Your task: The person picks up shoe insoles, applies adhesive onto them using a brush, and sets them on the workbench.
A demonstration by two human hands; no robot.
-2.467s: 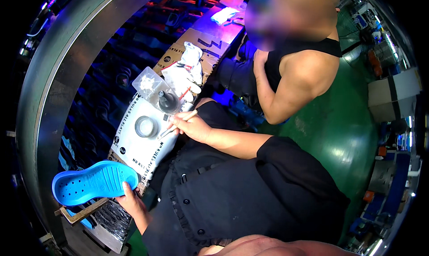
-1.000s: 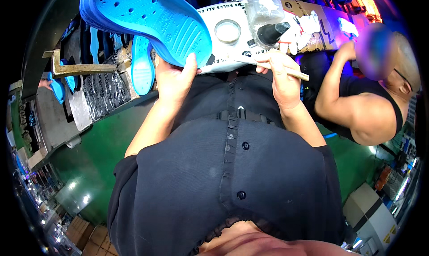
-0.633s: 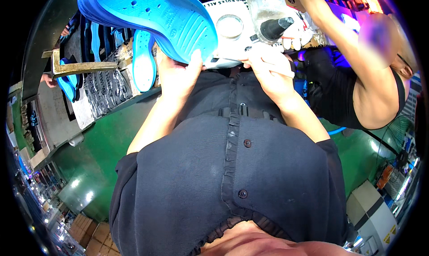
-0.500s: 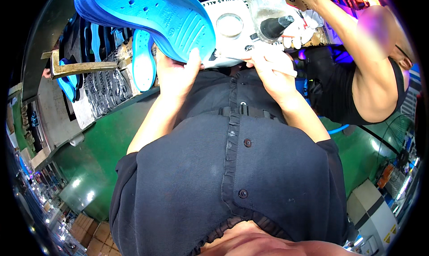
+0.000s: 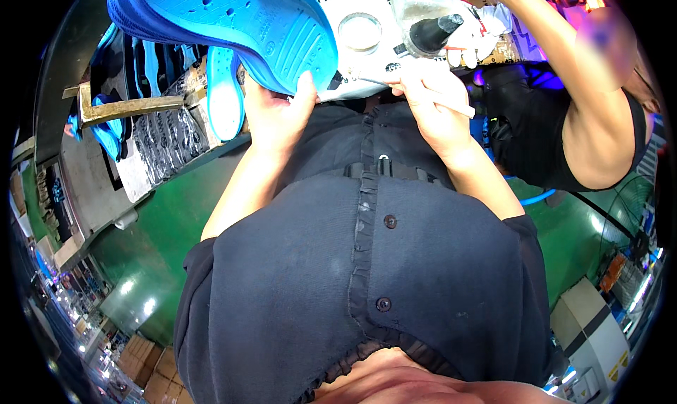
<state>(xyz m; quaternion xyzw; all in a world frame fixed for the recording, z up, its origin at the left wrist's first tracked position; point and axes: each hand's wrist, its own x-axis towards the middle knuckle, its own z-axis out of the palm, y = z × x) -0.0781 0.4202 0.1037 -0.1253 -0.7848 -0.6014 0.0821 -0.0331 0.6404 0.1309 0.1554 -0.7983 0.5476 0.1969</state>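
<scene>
Pinching blue sole [image 5: 240,30] between thumb and fingers of left hand [image 5: 275,115]; right hand [image 5: 436,111] fingers pinching pale stick [image 5: 457,107] near round jar [image 5: 360,51].

Person wore a loose black top [image 5: 282,284], furthest back from the fingers [image 5: 305,92] of both hands. Frilled black placket [image 5: 362,234] ran down the front toward the gap between left and right fingers, some pale specks on it. Two round dark buttons [image 5: 390,222] showed just to its right, well back from the fingers. Same frill edged the rounded neckline [image 5: 437,365]. Left sleeve [image 5: 201,263] and right sleeve [image 5: 525,242] were short, wide, black, ending well behind the fingers; forearms bare. Nearer the fingers: dark belt [image 5: 423,175], small shiny fitting mid-waist, too small to identify. Black lower garment [image 5: 321,146] past that.
</scene>
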